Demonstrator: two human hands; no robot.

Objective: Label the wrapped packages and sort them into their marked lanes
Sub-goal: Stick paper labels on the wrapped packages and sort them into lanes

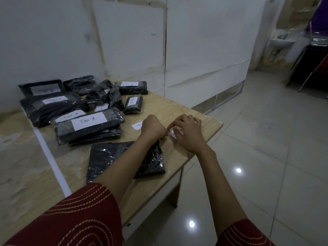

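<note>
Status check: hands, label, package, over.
Left hand and right hand pinching small white label. Unlabelled package flat under left forearm. Spare label beside left hand; nothing blocking.

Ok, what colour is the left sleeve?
Left sleeve: dark red with cream stitched curves; head view.

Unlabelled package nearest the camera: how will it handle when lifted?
The package probably sags: it lies flat and thin, wrap crinkled. Glossy film suggests it may slip in a grip. Likely light for its size.
</note>
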